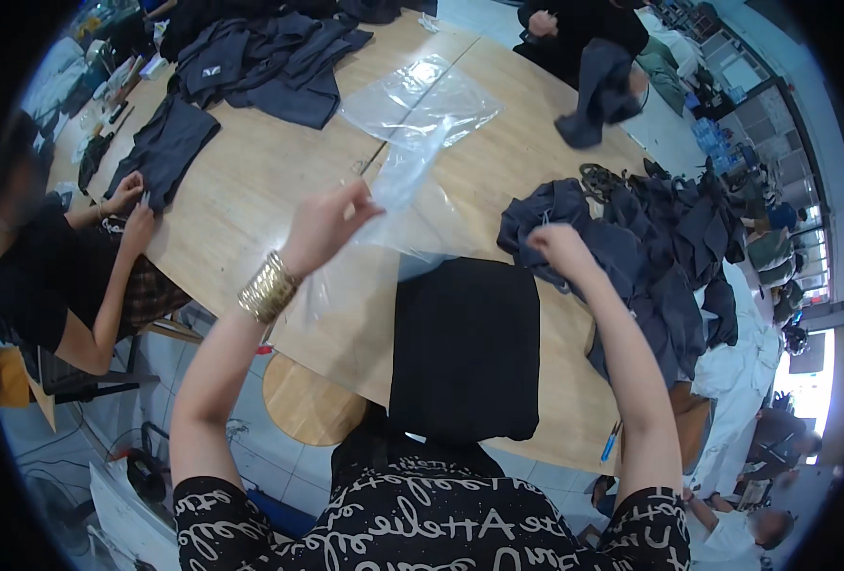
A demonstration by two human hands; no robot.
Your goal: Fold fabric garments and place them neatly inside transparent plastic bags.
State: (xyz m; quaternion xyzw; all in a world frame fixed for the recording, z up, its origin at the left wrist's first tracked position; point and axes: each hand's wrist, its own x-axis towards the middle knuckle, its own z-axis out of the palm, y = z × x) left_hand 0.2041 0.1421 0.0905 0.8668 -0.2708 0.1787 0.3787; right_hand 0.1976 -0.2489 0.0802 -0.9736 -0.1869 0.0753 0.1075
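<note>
My left hand point(331, 224), with a gold bracelet on its wrist, is raised over the table with thumb and fingers pinched together. It pinches the edge of a thin clear plastic bag point(426, 214) that spreads beneath it. My right hand point(566, 252) is curled closed beside a heap of dark garments point(641, 257); what its fingers hold, if anything, I cannot make out. Between my forearms a neatly folded black garment point(466, 352) lies on the table's near edge, its front part hanging toward me. The plastic reaches its far edge.
More clear plastic bags point(422, 100) lie mid-table. Dark garments point(260, 71) are piled at the far left. A person point(69, 257) at the left handles a dark cloth; another point(584, 43) across the table lifts a dark garment point(598, 95). A round wooden stool point(314, 400) stands below the edge.
</note>
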